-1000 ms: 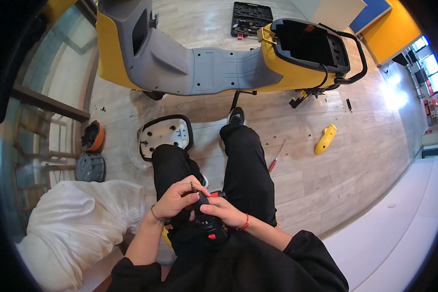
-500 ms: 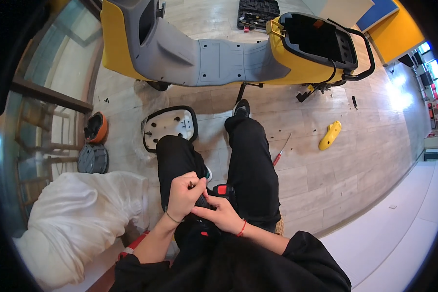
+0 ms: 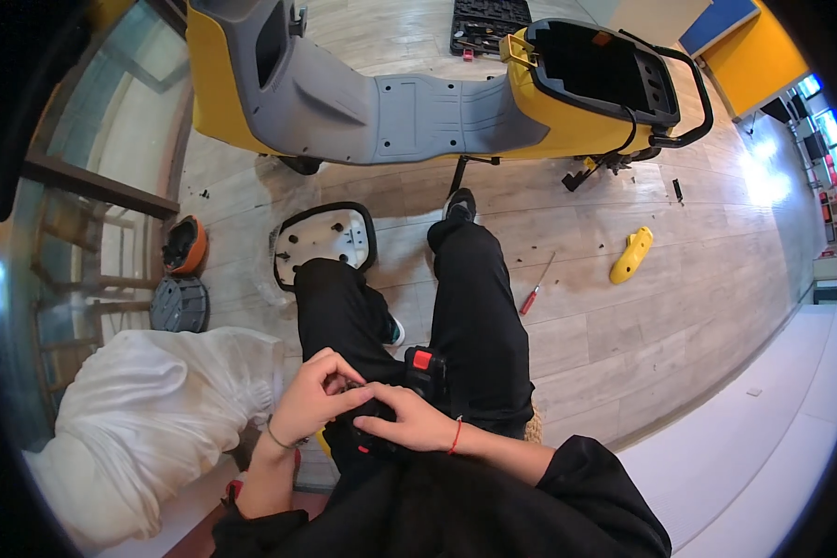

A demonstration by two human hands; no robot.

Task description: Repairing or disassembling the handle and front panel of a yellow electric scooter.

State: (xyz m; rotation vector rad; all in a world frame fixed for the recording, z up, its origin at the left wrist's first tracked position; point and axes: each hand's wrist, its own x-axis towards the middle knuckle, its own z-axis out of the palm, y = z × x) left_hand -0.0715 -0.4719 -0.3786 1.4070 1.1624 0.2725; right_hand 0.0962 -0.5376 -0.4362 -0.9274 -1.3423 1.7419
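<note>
Both of my hands meet over my lap. My left hand point(image 3: 314, 400) is closed, its thumb and fingers curled together at a dark thing that I cannot make out. My right hand point(image 3: 405, 418) lies against it, thumb and fingers bent round the same dark spot, mostly hidden beneath the hands. Just beyond the fingers, a black object with a red patch point(image 3: 424, 367) rests between my thighs; its kind is unclear.
A yellow and grey scooter body point(image 3: 409, 116) stands ahead. A white-bottomed scooter seat point(image 3: 316, 237), a red-handled screwdriver point(image 3: 532, 298), a yellow cover point(image 3: 631, 256) and an orange helmet-like shell point(image 3: 188, 244) lie on the floor. White wrapped cloth point(image 3: 149, 418) sits at left.
Both hands have come down closer to my body; the left has shifted left and tilted over. More of the black object with the red patch now shows.
</note>
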